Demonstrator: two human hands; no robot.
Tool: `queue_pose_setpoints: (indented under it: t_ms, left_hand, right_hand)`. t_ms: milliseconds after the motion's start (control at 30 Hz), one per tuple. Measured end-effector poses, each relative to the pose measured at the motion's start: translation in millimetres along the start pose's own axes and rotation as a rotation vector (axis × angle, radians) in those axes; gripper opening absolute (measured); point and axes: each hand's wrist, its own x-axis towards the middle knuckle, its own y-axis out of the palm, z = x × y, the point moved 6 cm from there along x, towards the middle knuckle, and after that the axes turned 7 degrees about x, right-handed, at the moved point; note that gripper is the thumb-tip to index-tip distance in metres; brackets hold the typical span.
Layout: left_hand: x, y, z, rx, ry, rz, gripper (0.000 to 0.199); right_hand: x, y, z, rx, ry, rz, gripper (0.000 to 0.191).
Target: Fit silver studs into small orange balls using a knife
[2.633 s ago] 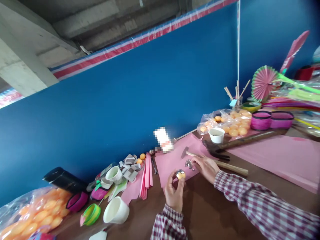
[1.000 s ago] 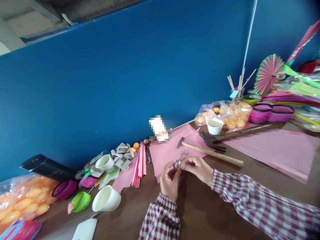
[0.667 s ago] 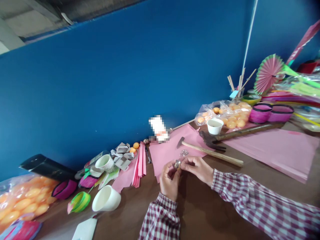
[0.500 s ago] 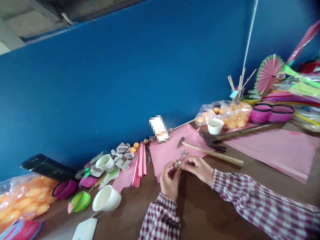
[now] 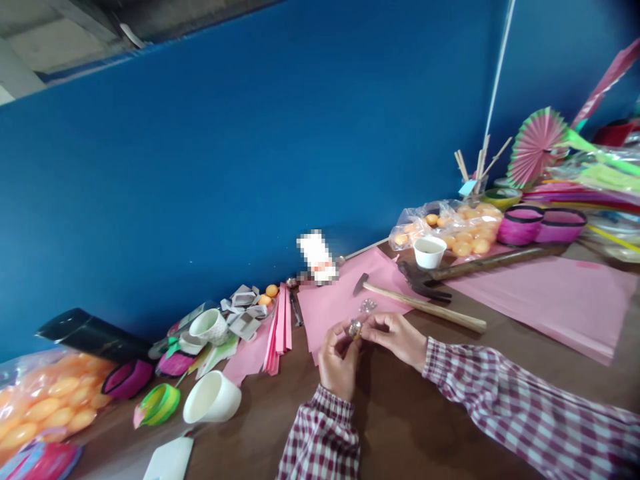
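A small, shiny silvery piece (image 5: pixel 355 327) is pinched between the thumb and fingers of my left hand (image 5: pixel 338 363). From the right, the fingertips of my right hand (image 5: pixel 399 339) are pinched together at the same piece, apparently touching it; its exact kind is too small to tell. Just beyond my fingers, a second clear, glittering piece (image 5: pixel 369 305) lies on the pink paper (image 5: pixel 330 310). Behind my right hand, a small hammer (image 5: pixel 425 305) with a wooden handle lies partly over that paper.
A larger claw hammer (image 5: pixel 500 262) lies farther back, near a white cup (image 5: pixel 430 252) and a bag of orange balls (image 5: pixel 470 223). To the left stand a white tub (image 5: pixel 213 398), folded pink strips (image 5: pixel 280 333) and another bag of orange balls (image 5: pixel 55 400). A blue wall (image 5: pixel 250 147) borders the table.
Both hands keep nearly the same pose around the silvery piece. The whole view has shifted very slightly; nothing else has visibly moved.
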Motion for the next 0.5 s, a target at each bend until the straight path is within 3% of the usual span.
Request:
queue_pose_setpoints:
  t_ms: [500]
  left_hand:
    - [-0.5, -1.7, -1.6, 0.027, 0.032, -0.037, 0.032]
  right_hand:
    - [0.4, 0.4, -3.0, 0.058, 0.026, -0.003, 0.021]
